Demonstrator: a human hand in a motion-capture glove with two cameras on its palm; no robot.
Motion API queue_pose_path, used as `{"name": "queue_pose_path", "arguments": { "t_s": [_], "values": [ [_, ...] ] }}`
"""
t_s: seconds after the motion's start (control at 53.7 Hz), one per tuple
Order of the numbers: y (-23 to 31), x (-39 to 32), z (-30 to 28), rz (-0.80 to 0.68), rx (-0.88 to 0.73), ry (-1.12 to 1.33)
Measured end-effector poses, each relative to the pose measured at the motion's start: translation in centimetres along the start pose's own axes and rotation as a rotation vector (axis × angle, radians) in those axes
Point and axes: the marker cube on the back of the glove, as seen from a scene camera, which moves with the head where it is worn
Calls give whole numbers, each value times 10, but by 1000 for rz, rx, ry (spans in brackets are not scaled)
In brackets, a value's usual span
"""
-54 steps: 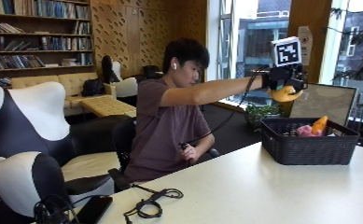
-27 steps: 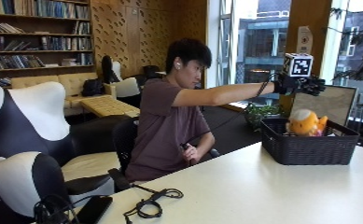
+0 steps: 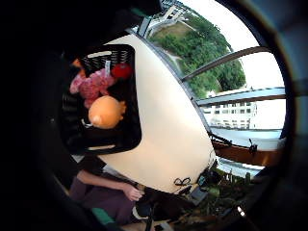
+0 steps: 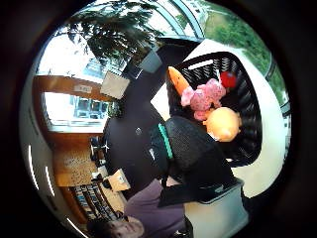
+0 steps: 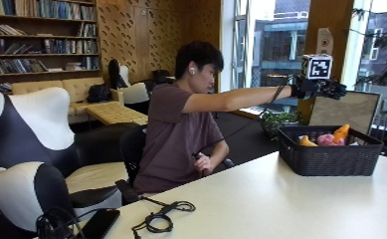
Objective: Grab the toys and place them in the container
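Observation:
In the outside view my gloved right hand (image 5: 323, 88) hangs in the air above the black woven basket (image 5: 329, 162), fingers spread and holding nothing. The basket stands on the white table (image 5: 272, 204) near its far edge. Inside lie a round orange toy (image 5: 307, 142), a pink plush (image 5: 327, 140) and a carrot-shaped orange toy (image 5: 340, 132). The palm views look straight down into the basket (image 3: 133, 130) (image 4: 249, 111): the round orange toy (image 3: 106, 111) (image 4: 224, 124) lies beside the pink plush (image 3: 91, 85) (image 4: 205, 96), with a small red toy (image 3: 121, 71) (image 4: 228, 79) and the carrot toy (image 4: 177, 82).
A coiled black cable (image 5: 163, 219) and a dark phone (image 5: 100, 224) lie at the table's near left corner. The person's bare left hand (image 5: 199, 162) rests at the table edge. Chairs stand to the left; a potted plant (image 5: 279, 119) is behind the basket.
One second ago the hand held the round orange toy above the basket. It let go, the toy fell in among the others, and the hand is empty above the basket.

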Motion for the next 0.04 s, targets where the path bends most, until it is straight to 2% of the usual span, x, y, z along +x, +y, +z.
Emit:
{"name": "queue_pose_path", "arguments": {
  "t_s": [0.037],
  "values": [
    [6,-1,-2,-143,-2,-52]
  ]
}}
